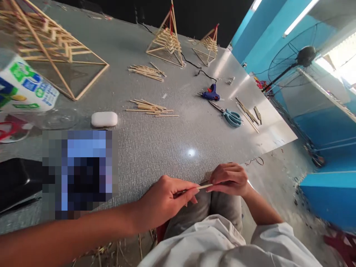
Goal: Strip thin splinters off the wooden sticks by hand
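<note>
My left hand (pixel 167 200) and my right hand (pixel 229 180) pinch the two ends of one thin wooden stick (pixel 205 186) just past the near edge of the grey table (pixel 155 148), above my lap. Both hands have their fingers closed on the stick. On the table beyond lie two loose piles of similar sticks (pixel 151 107) (pixel 147 71). Further right are a blue glue gun (pixel 210 93) with a black cord and teal-handled scissors (pixel 229 115).
Two small stick pyramids (pixel 166 39) (pixel 209 45) stand at the far edge, and a large stick frame (pixel 47 44) at far left. A white bar (pixel 104 119), a labelled plastic bottle (pixel 22 87) and a black tray (pixel 16 181) lie left. A floor fan (pixel 300 59) stands right.
</note>
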Motion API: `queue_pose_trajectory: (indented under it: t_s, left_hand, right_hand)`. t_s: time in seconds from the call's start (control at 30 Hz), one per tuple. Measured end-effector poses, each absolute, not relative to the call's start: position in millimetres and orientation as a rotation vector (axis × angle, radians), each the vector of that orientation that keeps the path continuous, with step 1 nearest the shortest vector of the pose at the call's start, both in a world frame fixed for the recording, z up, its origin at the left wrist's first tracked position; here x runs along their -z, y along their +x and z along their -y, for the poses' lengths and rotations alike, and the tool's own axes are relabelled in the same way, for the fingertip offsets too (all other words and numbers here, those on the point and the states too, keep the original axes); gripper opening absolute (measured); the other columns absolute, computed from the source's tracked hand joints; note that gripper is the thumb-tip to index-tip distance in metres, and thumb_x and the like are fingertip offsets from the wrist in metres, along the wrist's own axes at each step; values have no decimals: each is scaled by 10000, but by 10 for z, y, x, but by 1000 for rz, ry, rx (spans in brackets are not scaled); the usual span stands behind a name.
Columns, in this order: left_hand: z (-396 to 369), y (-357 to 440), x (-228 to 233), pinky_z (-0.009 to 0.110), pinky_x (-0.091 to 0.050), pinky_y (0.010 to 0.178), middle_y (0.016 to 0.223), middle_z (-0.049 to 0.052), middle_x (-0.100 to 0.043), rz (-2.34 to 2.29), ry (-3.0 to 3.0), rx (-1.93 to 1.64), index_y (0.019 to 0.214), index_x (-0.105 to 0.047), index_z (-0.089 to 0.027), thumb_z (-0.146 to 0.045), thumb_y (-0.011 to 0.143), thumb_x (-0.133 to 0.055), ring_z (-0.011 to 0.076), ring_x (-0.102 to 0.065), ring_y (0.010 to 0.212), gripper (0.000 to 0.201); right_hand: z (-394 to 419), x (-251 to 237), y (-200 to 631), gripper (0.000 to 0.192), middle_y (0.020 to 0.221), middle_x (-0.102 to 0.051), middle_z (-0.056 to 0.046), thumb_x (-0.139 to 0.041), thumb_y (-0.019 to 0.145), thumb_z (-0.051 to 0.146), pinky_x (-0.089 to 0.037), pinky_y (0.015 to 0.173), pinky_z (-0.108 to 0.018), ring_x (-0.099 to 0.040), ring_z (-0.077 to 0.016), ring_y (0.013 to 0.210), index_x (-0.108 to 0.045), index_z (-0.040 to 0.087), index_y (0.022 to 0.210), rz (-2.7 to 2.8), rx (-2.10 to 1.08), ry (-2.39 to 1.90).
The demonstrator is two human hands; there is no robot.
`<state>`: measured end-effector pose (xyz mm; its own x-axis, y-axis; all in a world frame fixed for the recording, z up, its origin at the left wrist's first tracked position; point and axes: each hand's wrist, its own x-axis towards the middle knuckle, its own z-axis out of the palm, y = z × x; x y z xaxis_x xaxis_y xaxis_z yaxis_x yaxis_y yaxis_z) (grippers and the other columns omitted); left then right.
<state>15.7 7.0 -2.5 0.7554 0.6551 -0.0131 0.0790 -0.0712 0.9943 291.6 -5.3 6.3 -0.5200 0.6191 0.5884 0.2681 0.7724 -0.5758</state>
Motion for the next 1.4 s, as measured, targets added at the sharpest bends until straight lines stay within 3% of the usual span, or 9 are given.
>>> queue_pose_trajectory:
  t_s: [0.2, 0.37, 0.5, 0.67, 0.77, 1.0, 1.27, 1.4]
  left_hand:
    - [-86, 121, -48, 207, -493, 600, 652, 17, -746, -614, 1591, -477, 828, -841, -167, -391, 1099, -551, 124, -673, 614, 456]
    - [-81, 113, -70, 227, -520, 600, 727, 31, -812, -632, 1625, -508, 878, -872, -170, -383, 1078, -595, 138, -686, 619, 403]
    - [-80, 115, -26, 225, -548, 615, 815, 39, -854, -622, 1620, -566, 933, -894, -187, -366, 1053, -640, 131, -685, 618, 334]
    - [-91, 98, -9, 217, -551, 597, 828, 42, -858, -625, 1614, -579, 1050, -904, -193, -317, 1030, -669, 133, -696, 629, 266]
    - [-93, 89, -23, 214, -562, 606, 827, 50, -858, -634, 1626, -576, 1026, -907, -181, -295, 1019, -685, 130, -701, 634, 250]
    - [-89, 99, -49, 182, -559, 573, 809, 48, -861, -664, 1569, -574, 1058, -903, -180, -294, 987, -736, 119, -713, 619, 215]
    - [-93, 104, -113, 171, -470, 482, 725, 71, -816, -792, 1506, -524, 911, -892, -149, -409, 1017, -698, 96, -613, 541, 341]
    - [-97, 114, -98, 178, -486, 488, 778, 104, -834, -807, 1451, -522, 927, -883, -135, -438, 998, -717, 112, -628, 572, 353]
  right_hand:
    - [70, -244, 3013, 227, 834, -844, -18, -892, 923, 229, -594, 533, -261, -808, -165, 682, -736, 220, 1087, 2363, -195, -603]
    - [145, -262, 3166, 176, 840, -842, -10, -830, 985, 245, -585, 536, -262, -813, -159, 684, -738, 219, 1133, 2419, -97, -718]
    - [240, -204, 3275, 325, 919, -865, -25, -833, 976, 206, -626, 588, -256, -833, -169, 727, -738, 226, 1287, 2351, -187, -777]
    - [372, -145, 3147, 376, 1038, -875, -85, -672, 1082, 167, -657, 709, -253, -846, -163, 831, -665, 204, 1456, 2244, -508, -850]
    - [424, -70, 2999, 314, 992, -873, -99, -695, 1069, 179, -640, 679, -251, -830, -164, 776, -712, 187, 1383, 2131, -602, -847]
    - [616, 197, 2808, 178, 855, -860, -57, -739, 1015, 132, -618, 600, -246, -794, -161, 657, -809, 204, 1162, 1840, -440, -949]
    - [756, 252, 2799, 231, 839, -864, -46, -747, 993, 107, -662, 622, -251, -823, -174, 686, -831, 230, 1170, 1640, -432, -1006]
    - [754, 228, 2804, 257, 834, -864, -35, -743, 988, 97, -677, 623, -251, -825, -176, 676, -836, 247, 1175, 1605, -429, -1019]
